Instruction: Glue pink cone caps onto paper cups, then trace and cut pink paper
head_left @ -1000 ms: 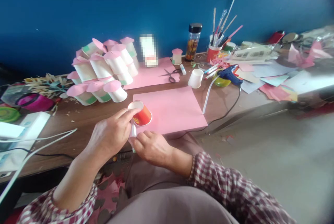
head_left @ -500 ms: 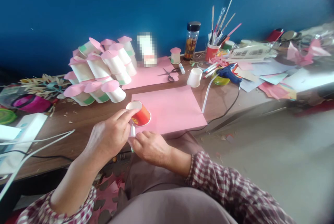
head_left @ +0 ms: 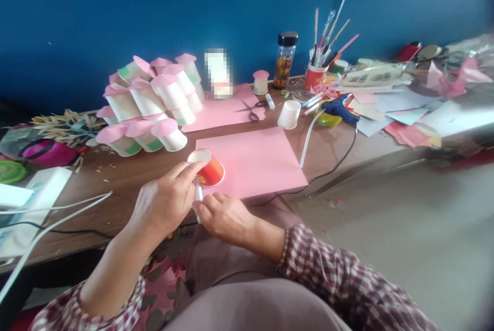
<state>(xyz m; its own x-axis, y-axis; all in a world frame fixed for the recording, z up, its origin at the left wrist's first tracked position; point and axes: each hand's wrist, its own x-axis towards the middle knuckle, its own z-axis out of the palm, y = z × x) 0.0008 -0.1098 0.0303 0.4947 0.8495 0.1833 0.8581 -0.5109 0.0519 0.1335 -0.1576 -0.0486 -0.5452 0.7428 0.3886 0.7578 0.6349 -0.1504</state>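
On the near left corner of a sheet of pink paper (head_left: 254, 161) rests a red paper cup (head_left: 211, 169), tilted, with its white inside facing up and left. My left hand (head_left: 165, 199) is closed on the cup, thumb and fingers at its left side. Just below it, my right hand (head_left: 227, 218) pinches a slim white marker (head_left: 198, 192), its upper end close to the cup's lower edge. The fingers hide most of the marker, and whether its tip touches the paper cannot be made out.
Several white cups with pink cone tops (head_left: 170, 89) are stacked at the left. Scissors (head_left: 252, 110) lie on another pink sheet. A white cup (head_left: 289, 115), a blue glue gun (head_left: 341, 108) with its cable, and a brush-filled red cup (head_left: 315, 76) stand farther right.
The whole view shifts slightly to the right. Both hands, the red cup and the marker keep nearly the same positions relative to each other.
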